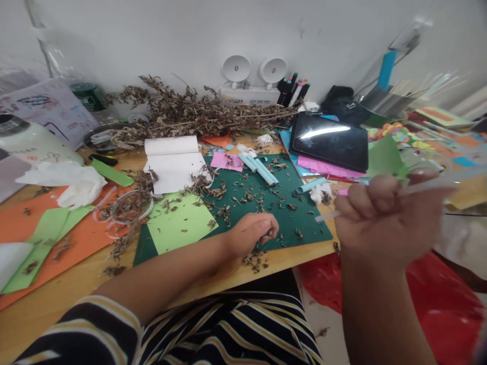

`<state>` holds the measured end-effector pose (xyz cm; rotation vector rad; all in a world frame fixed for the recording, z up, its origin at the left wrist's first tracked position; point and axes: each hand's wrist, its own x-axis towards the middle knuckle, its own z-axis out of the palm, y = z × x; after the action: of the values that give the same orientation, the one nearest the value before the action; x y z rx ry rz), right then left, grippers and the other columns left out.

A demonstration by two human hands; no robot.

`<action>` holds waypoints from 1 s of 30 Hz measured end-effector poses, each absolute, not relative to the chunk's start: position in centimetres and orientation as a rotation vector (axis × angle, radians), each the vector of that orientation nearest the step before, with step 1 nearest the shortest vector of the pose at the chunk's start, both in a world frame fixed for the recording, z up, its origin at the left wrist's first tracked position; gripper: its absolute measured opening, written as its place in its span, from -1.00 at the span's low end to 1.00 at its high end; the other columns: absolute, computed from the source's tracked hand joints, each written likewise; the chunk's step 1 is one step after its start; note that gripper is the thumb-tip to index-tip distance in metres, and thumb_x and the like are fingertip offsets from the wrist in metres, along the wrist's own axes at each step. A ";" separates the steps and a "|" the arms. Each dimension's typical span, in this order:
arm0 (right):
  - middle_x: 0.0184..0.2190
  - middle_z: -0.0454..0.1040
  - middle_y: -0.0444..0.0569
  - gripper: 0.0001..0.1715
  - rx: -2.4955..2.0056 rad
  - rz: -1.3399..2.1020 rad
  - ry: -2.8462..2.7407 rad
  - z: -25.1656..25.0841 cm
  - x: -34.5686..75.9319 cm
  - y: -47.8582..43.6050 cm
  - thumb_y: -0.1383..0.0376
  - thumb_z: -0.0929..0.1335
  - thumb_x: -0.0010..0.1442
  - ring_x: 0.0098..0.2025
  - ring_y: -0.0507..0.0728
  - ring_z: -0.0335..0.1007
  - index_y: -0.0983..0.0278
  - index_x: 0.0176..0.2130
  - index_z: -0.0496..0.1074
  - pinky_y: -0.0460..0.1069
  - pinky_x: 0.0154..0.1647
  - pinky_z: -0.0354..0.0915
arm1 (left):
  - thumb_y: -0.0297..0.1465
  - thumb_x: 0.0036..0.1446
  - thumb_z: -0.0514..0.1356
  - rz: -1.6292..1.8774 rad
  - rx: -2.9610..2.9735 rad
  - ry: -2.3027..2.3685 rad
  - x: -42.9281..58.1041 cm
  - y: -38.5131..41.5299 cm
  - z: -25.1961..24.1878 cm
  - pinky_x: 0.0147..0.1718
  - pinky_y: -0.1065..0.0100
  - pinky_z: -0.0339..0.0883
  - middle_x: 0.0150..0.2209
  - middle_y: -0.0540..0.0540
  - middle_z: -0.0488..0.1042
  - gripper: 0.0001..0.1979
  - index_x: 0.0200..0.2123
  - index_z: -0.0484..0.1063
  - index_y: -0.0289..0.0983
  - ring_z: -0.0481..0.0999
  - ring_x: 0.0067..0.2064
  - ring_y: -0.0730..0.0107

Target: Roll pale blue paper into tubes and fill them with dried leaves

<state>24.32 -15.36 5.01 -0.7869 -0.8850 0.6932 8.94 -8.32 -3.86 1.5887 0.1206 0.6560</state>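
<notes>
My left hand (254,234) rests at the front edge of the green cutting mat (289,218), fingers curled around dried leaves (268,233), of which a little shows. Raised over the table's right front side, my right hand (380,218) is closed on a thin translucent white stick (326,217). One end of the stick pokes out on the left; its other end is smeared by motion. Crumbled leaf bits (249,196) are scattered over the mat. Light-blue paper rolls (262,170) and a pink paper piece (227,161) lie toward the mat's back.
Dried branches (198,111) stretch along the wall. A black tablet (331,142) lies on papers at the back right. Green paper (178,223), a white notepad (173,165) and a tape ring (131,207) are on the left. A red plastic bag (437,304) is below the table edge.
</notes>
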 end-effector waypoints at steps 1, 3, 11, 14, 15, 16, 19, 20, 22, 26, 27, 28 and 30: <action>-0.70 -0.11 -0.26 -0.75 -0.745 0.745 -0.832 5.8 22.7 -15.5 0.03 0.22 0.04 -0.71 -0.08 -0.26 0.14 -0.41 0.18 -0.14 -0.72 -0.21 | -0.15 0.11 -0.19 0.660 1.590 0.127 9.0 -8.4 -3.9 -0.54 0.46 0.07 -0.65 0.02 0.16 -0.57 -0.56 0.21 -0.35 0.14 -0.58 0.55; -0.74 -0.16 -0.26 -0.64 -0.648 0.862 -0.872 6.7 20.2 -15.5 -0.01 0.23 0.01 -0.74 -0.09 -0.29 0.21 -0.54 0.16 -0.14 -0.75 -0.23 | -0.14 0.11 -0.21 0.663 1.579 0.134 9.1 -8.5 -4.0 -0.56 0.46 0.06 -0.66 0.03 0.15 -0.54 -0.57 0.19 -0.35 0.13 -0.60 0.56; -0.77 -0.19 -0.25 -0.46 -0.572 1.021 -1.026 5.3 17.6 -13.9 -0.06 0.20 0.00 -0.74 -0.10 -0.27 0.27 -0.67 -0.02 -0.11 -0.73 -0.19 | -0.11 0.13 -0.26 0.695 1.547 0.162 9.4 -8.6 -4.6 -0.54 0.44 0.05 -0.67 0.04 0.12 -0.52 -0.61 0.12 -0.31 0.11 -0.59 0.55; -0.76 -0.18 -0.25 -0.45 -0.640 1.004 -1.054 4.9 17.3 -14.0 -0.07 0.25 -0.06 -0.72 -0.09 -0.22 0.27 -0.68 -0.02 -0.10 -0.71 -0.17 | -0.10 0.13 -0.26 0.714 1.556 0.172 9.4 -8.6 -4.6 -0.53 0.44 0.07 -0.66 0.04 0.12 -0.52 -0.63 0.10 -0.31 0.12 -0.57 0.55; -0.76 -0.18 -0.25 -0.45 -0.657 1.009 -1.067 4.8 17.2 -14.0 -0.07 0.26 -0.07 -0.72 -0.09 -0.21 0.27 -0.68 -0.02 -0.10 -0.70 -0.16 | -0.09 0.12 -0.26 0.717 1.563 0.173 9.4 -8.6 -4.6 -0.53 0.44 0.08 -0.65 0.04 0.12 -0.51 -0.62 0.11 -0.31 0.13 -0.57 0.55; -0.76 -0.18 -0.25 -0.45 -0.666 1.016 -1.077 4.9 17.2 -14.1 -0.07 0.26 -0.07 -0.72 -0.08 -0.21 0.27 -0.68 -0.02 -0.10 -0.70 -0.16 | -0.08 0.12 -0.26 0.717 1.568 0.174 9.5 -8.6 -4.6 -0.54 0.44 0.08 -0.65 0.04 0.12 -0.51 -0.62 0.11 -0.31 0.13 -0.56 0.54; -0.76 -0.20 -0.25 -0.45 -0.657 1.018 -1.091 5.1 17.2 -14.2 -0.04 0.23 -0.02 -0.72 -0.08 -0.22 0.27 -0.68 -0.05 -0.09 -0.70 -0.15 | -0.10 0.13 -0.27 0.701 1.569 0.165 9.6 -8.5 -4.8 -0.57 0.44 0.07 -0.66 0.04 0.12 -0.52 -0.60 0.14 -0.31 0.12 -0.58 0.55; -0.76 -0.20 -0.25 -0.45 -0.658 1.010 -1.101 5.1 17.2 -14.3 -0.04 0.23 -0.01 -0.72 -0.08 -0.22 0.27 -0.68 -0.05 -0.09 -0.70 -0.15 | -0.11 0.13 -0.28 0.701 1.567 0.160 9.6 -8.5 -4.8 -0.57 0.45 0.07 -0.66 0.05 0.12 -0.52 -0.60 0.13 -0.31 0.12 -0.59 0.56; -0.75 -0.18 -0.24 -0.46 -0.676 0.997 -1.129 5.1 17.1 -14.4 -0.04 0.22 0.00 -0.71 -0.08 -0.20 0.27 -0.68 -0.04 -0.09 -0.69 -0.17 | -0.11 0.14 -0.28 0.699 1.590 0.142 9.5 -8.4 -4.9 -0.55 0.45 0.09 -0.65 0.04 0.12 -0.52 -0.60 0.12 -0.31 0.13 -0.58 0.56; -0.74 -0.16 -0.24 -0.49 -0.662 0.978 -1.133 4.9 16.9 -14.4 -0.01 0.20 0.04 -0.70 -0.08 -0.19 0.27 -0.67 -0.01 -0.09 -0.68 -0.16 | -0.13 0.14 -0.26 0.672 1.631 0.139 9.4 -8.2 -4.7 -0.54 0.46 0.10 -0.65 0.05 0.13 -0.54 -0.59 0.14 -0.31 0.14 -0.56 0.56; -0.74 -0.16 -0.24 -0.50 -0.647 0.968 -1.142 4.7 16.8 -14.3 0.01 0.20 0.05 -0.70 -0.08 -0.19 0.27 -0.67 0.00 -0.09 -0.68 -0.16 | -0.14 0.14 -0.26 0.668 1.612 0.151 9.4 -8.2 -4.6 -0.56 0.46 0.09 -0.65 0.05 0.13 -0.55 -0.59 0.14 -0.31 0.13 -0.57 0.57; -0.74 -0.16 -0.24 -0.51 -0.642 0.958 -1.155 4.6 16.7 -14.1 0.02 0.20 0.05 -0.71 -0.08 -0.19 0.27 -0.67 0.01 -0.10 -0.69 -0.16 | -0.14 0.14 -0.26 0.670 1.584 0.165 9.4 -8.3 -4.5 -0.57 0.46 0.09 -0.66 0.05 0.13 -0.55 -0.59 0.13 -0.31 0.13 -0.58 0.57; -0.74 -0.14 -0.24 -0.52 -0.669 0.961 -1.180 4.4 16.6 -13.8 0.00 0.20 0.04 -0.71 -0.08 -0.19 0.26 -0.67 0.04 -0.10 -0.70 -0.18 | -0.13 0.13 -0.25 0.678 1.540 0.203 9.4 -8.3 -4.4 -0.58 0.46 0.08 -0.65 0.05 0.13 -0.55 -0.61 0.11 -0.30 0.13 -0.58 0.56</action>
<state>16.58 -13.84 4.43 -0.6689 -1.1801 0.9607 9.42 -8.30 -4.38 1.5399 0.2030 0.6779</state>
